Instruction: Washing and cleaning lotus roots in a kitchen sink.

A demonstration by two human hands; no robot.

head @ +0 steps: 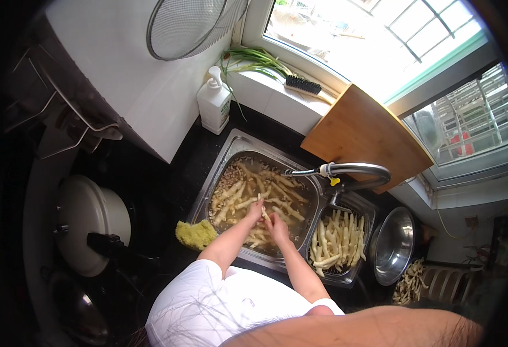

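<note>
Both my hands meet over the left bowl of a steel sink (203, 187). My left hand (255, 209) and my right hand (276, 226) hold one pale, slender chicken foot (265, 214) between them. Below them, cloudy water (254, 161) fills the bowl, with many pale yellow pieces (235, 200) that look like chicken feet. Small brownish bits float along the bowl's edges. In the smaller right bowl, more pale chicken feet (338, 238) are heaped on a wire rack. My fingers partly hide the held piece.
A bent faucet (366, 168) reaches over the sink, before a leaning wooden board (366, 134). A yellow scrubbing cloth (195, 234) lies at the left rim. Around stand a pump bottle (214, 104), a steel basin (393, 247) and a lidded pot (90, 225). A brush (302, 84) rests on the sill.
</note>
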